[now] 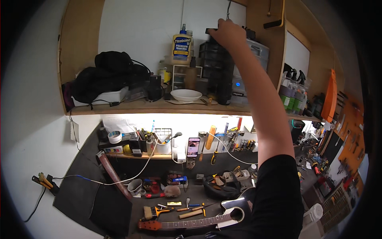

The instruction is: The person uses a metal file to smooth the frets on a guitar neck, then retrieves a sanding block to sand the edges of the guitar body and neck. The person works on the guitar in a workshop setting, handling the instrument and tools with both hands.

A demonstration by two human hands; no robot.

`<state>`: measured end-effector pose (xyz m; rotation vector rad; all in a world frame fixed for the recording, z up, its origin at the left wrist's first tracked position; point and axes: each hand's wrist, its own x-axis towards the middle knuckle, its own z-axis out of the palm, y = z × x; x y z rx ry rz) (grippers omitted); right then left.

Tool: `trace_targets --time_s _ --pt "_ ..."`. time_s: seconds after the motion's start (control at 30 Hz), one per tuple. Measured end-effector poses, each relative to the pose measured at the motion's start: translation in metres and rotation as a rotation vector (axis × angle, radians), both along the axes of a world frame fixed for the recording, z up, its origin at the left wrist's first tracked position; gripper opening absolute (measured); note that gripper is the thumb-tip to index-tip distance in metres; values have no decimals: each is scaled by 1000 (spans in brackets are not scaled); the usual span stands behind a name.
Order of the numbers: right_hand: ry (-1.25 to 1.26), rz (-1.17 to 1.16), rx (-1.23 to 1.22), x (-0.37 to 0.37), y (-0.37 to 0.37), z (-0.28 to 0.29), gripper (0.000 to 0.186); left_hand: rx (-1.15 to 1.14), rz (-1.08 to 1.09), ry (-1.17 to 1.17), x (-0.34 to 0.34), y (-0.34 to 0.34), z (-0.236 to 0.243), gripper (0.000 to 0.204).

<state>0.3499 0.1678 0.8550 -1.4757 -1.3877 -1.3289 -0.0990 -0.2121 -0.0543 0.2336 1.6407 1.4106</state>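
My right arm, in a black sleeve, reaches up past the shelf edge. At its end my right hand (230, 34) is closed over a small dark thing (211, 30) on top of the black drawer unit (211, 59); the fingers partly hide it, so I cannot make out its kind. Beside the hand stands a grey drawer box (258, 53), and to its left a glue bottle (182, 48) with a blue cap. My left hand is out of view. Below, a guitar (191, 222) lies on the bench, its body partly hidden by my sleeve.
The wooden shelf (159, 108) juts out over the bench, holding a white bowl (186, 95) and a black bag (113, 71). A white cable (149, 161) droops above the bench. A brush (150, 212) lies near the guitar's headstock. Spray bottles (294, 93) stand at right.
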Motion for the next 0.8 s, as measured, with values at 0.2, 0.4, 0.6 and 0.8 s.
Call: trace_targets --time_s 0.2,0.4,0.6,0.8 --pt "-91 -99 -205 -4 56 -1 37 -20 -3 51 3 -1 22 26" --pt "-232 -220 -218 -11 58 -8 39 -39 -25 94 5 -1 32 30" --pt "-358 -51 204 -4 46 -34 35 -33 -72 113 10 5 39 34" --pt "-215 9 -564 -37 -35 -104 35 -27 -54 115 12 -8 69 39"
